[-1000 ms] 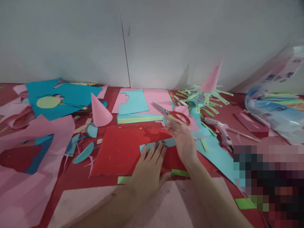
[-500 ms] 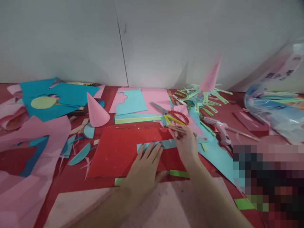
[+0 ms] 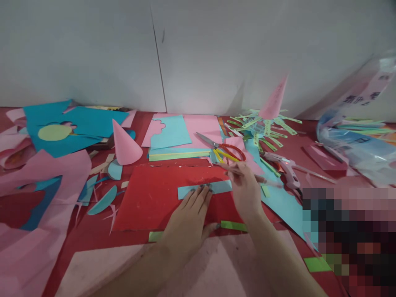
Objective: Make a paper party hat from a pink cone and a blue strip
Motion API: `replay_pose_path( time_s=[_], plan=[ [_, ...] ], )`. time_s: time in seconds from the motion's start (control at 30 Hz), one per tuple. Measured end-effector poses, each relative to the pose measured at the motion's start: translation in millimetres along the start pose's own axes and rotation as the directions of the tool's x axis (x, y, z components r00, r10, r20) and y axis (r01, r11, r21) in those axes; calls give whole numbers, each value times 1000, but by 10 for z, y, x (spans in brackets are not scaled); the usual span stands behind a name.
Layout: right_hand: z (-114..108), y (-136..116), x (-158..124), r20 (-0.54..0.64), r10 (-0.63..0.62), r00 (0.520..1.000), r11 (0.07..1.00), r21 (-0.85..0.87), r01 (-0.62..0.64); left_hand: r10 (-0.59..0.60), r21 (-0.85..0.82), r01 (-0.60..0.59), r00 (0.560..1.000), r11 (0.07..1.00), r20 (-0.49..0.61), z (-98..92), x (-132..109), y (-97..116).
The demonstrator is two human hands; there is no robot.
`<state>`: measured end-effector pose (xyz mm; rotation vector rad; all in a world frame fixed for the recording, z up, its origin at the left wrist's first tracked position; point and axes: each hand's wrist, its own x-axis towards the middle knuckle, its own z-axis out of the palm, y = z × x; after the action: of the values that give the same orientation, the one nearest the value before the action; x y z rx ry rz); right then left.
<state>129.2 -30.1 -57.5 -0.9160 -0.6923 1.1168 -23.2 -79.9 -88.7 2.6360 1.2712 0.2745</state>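
My left hand lies flat, fingers stretched out, on a light blue paper strip and the red board under it. Its thumb reaches towards a green paper strip. My right hand is closed around a slim pen-like tool, held just above the strip's right end. The tool's exact kind is unclear. Beyond the right hand, scissors with red and yellow handles rest on coloured paper.
A pink paper cone stands left of a paper stack. Another pink cone sits on green fringed strips at the back right. A glue gun lies at right, near a plastic bag. Paper scraps cover the left.
My right hand has shifted slightly right with the pen-like tool, uncovering more of the blue strip. My left fingers have drawn closer together and slid a little lower.
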Motion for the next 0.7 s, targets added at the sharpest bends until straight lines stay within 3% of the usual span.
replay_pose_path(
  time_s=[0.07, 0.2, 0.37, 0.5, 0.7],
  plan=[
    [54, 40, -30, 51, 25, 998, 999, 39, -27, 4, 16, -4, 1000, 1000, -7, 10, -2, 1],
    [98, 155, -18, 152, 241, 959, 965, 68, -254, 16, 25, -16, 1000, 1000, -7, 9, -4, 5],
    [30, 180, 93, 73, 384, 921, 910, 141, -390, 15, 8, -15, 1000, 1000, -9, 11, 1, 7],
    [-42, 137, 127, -99, 297, 950, 953, 97, -288, 13, 4, -13, 1000, 1000, -14, 18, 4, 9],
    [-115, 118, 127, -210, 112, 971, 982, -123, -140, 21, -4, -21, 1000, 1000, -5, -3, -4, -4]
  ],
)
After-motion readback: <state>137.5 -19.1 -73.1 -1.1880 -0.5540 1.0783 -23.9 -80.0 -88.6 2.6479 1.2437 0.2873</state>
